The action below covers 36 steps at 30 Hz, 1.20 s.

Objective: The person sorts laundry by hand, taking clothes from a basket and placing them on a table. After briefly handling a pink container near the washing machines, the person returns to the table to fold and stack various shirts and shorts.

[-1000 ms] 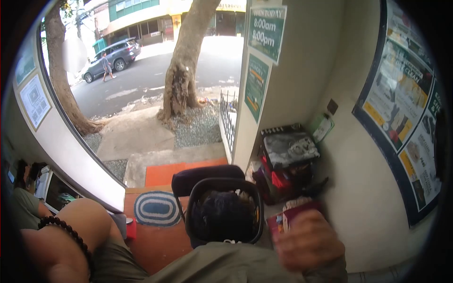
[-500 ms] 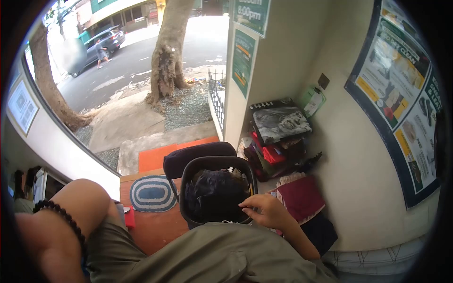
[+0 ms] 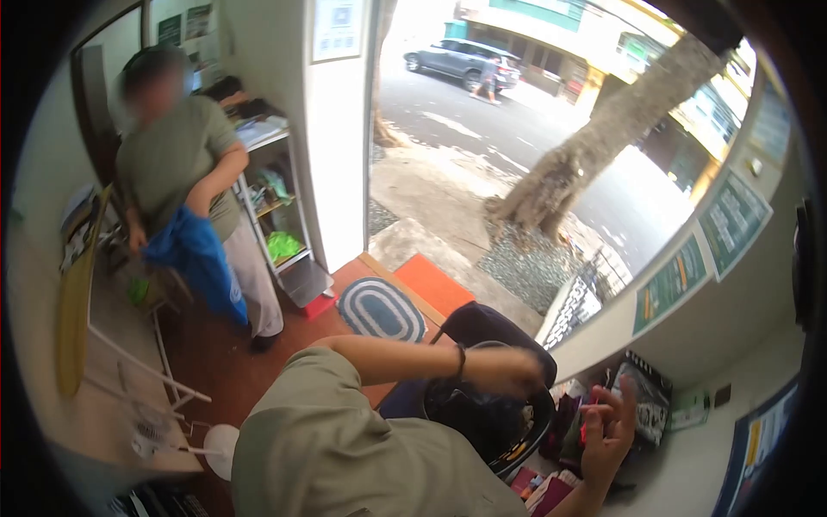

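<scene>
Outside, past the open doorway (image 3: 448, 172), a street runs by with a leaning tree (image 3: 586, 164) and a parked car (image 3: 461, 59). Indoors at the left stands a co-worker (image 3: 181, 164) in an olive shirt, holding a blue cloth (image 3: 202, 267) at waist height, with a white shelf unit (image 3: 276, 215) just beside them. On the reddish floor lie an orange mat (image 3: 435, 283) at the threshold and an oval rug (image 3: 379, 308) next to it. Nearer the camera sits a black laundry basket (image 3: 541, 412), on the floor between the rug and a folded stack (image 3: 642, 405) against the wall, and it is filled with dark clothes (image 3: 478, 414). The left hand (image 3: 508, 370), a bead bracelet on its wrist, reaches across and lies over the heap. It is blurred, so I cannot tell whether the fingers have closed on cloth. The right hand (image 3: 607, 431) hangs just beyond the basket's far rim, fingers spread apart and holding nothing. The clothes look soft and limp, likely light piece by piece, and apt to drag a neighbour along when lifted, so a pinch at a bunched fold near the top would probably serve best. The basket looks stiff but probably bulky when full. Its rim is the natural hold, one hand on each side.
</scene>
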### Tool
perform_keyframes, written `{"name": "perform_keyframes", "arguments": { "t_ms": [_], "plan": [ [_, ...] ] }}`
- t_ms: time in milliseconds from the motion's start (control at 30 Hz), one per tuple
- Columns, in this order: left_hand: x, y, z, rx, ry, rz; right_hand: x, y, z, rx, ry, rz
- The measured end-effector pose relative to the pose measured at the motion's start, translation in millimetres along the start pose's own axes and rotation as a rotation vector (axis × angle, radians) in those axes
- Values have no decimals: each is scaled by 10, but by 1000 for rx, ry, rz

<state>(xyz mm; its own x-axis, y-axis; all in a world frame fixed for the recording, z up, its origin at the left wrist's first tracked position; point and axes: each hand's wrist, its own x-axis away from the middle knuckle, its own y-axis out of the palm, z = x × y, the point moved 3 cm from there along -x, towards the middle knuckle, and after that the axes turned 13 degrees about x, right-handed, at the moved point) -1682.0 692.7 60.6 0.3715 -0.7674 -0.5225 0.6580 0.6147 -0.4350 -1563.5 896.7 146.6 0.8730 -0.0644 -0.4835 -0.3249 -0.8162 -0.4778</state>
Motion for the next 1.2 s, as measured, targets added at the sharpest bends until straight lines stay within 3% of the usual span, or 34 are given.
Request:
{"name": "perform_keyframes", "arguments": {
  "t_ms": [33,67,100,200,233,267,333,367,467,533,600,633,733,767,800,867,933,1000,1067,1133,1200],
  "plan": [
    [305,218,-159,65,-21,-130,12,73,23,79,-42,-111],
    [621,491,-409,286,-246,-210,49,129,63,159,-83,-219],
    [874,651,-500,445,-376,-229,133,256,248,-4,110,-333],
    [1441,925,-421,945,-751,-165,501,564,757,-1,257,-853],
    [1530,934,-226,1108,-728,-117,613,650,772,-19,271,-1047],
    [1602,1000,-275,1059,-667,-70,716,728,758,-33,381,-1228],
    [1761,1105,-432,944,-555,18,934,885,749,-240,629,-1314],
    [1678,1007,-296,816,-491,21,986,940,876,-226,559,-1275],
    [1642,1036,-550,487,-558,22,1083,1022,1066,-148,421,-1132],
    [1546,880,-471,268,-478,61,961,1028,954,151,222,-1015],
    [1504,875,-529,328,-491,10,1027,923,1177,225,318,-921],
    [1450,833,-563,281,-545,-53,927,812,1105,308,236,-817],
    [1409,840,-690,19,-569,-129,1019,359,1600,441,248,-344],
    [1426,878,-788,-22,-598,-147,998,150,1571,515,355,-200],
    [1471,961,-909,-57,-621,-177,1057,-60,1655,644,343,12],
    [1601,1150,-1122,-3,-687,-164,1185,-441,1600,951,542,224],
    [1622,1260,-1151,-134,-726,-386,1599,-675,1804,1260,621,456],
    [1600,1271,-1228,-56,-744,-439,1933,-628,1906,1468,890,366],
    [1486,1240,-1269,30,-761,-488,2268,-400,2132,1427,1177,74],
    [1465,1274,-1389,30,-736,-639,2492,-265,2248,1257,1154,170],
    [1524,1324,-1503,82,-630,-644,2525,-358,2329,1168,1163,243]
  ]
}}
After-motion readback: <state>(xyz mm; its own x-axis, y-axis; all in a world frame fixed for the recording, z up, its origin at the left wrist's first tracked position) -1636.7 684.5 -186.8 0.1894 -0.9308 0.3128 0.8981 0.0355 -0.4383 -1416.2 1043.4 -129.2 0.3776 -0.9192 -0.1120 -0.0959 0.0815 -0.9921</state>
